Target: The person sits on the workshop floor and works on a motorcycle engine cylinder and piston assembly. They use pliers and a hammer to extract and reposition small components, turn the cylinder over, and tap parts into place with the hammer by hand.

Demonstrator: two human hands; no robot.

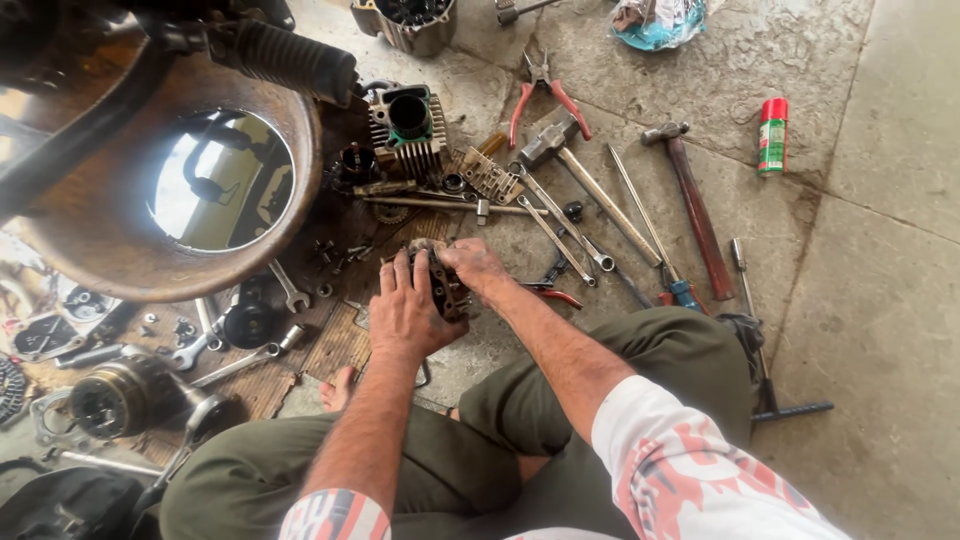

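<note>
Seated on the floor among tools, the left hand and right hand both clasp a grimy engine part, fingers closed round it, apparently mid-way through working on it; steady turning seems needed.

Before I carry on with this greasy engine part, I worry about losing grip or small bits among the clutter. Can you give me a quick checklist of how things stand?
1. Both hands on the part: ok. The left hand and right hand clasp the dark, greasy metal engine part from either side.
2. Part supported: cannot tell; the hands hide its underside.
3. Pliers in reach: ok. Red-handled pliers lie on the stone floor ahead.
4. Hammer in reach: ok. The wooden-handled hammer lies to the right.
5. Small loose bolts: not ok, scattered by the left hand.
6. Finned grey cylinder block: ok, upright, apart from the hands.
</note>
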